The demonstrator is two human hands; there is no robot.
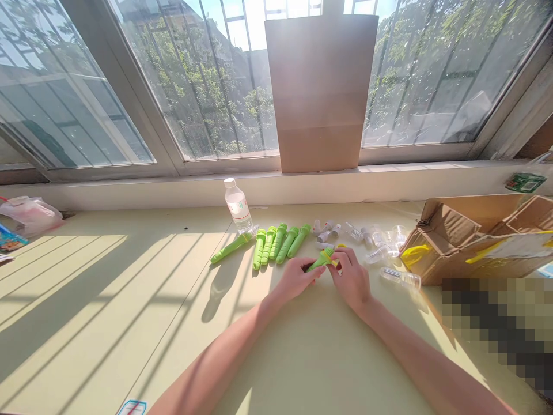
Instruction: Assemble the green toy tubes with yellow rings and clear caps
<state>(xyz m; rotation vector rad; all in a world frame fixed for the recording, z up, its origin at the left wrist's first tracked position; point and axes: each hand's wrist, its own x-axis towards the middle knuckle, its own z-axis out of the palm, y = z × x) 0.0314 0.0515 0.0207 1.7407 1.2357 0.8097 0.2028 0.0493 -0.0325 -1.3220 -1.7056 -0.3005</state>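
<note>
My left hand [299,276] is closed around a short green plastic tube [318,261] with a ridged neck. At its upper right end, the fingers of my right hand [352,278] pinch a small yellow piece [332,259] at the neck; its exact shape is partly hidden. Several similar green tubes [280,243] lie side by side just beyond my left hand. One more green tube [231,249] lies slanted to their left, with a clear end part. Small white cylinders [324,235] and clear plastic caps [378,237] are scattered beyond my right hand.
A water bottle [237,206] stands behind the tubes. On the right is an open cardboard box [479,242], with a clear plastic cup [401,279] before it. A plastic bag [32,216] lies far left. Brown cardboard [322,98] leans against the window.
</note>
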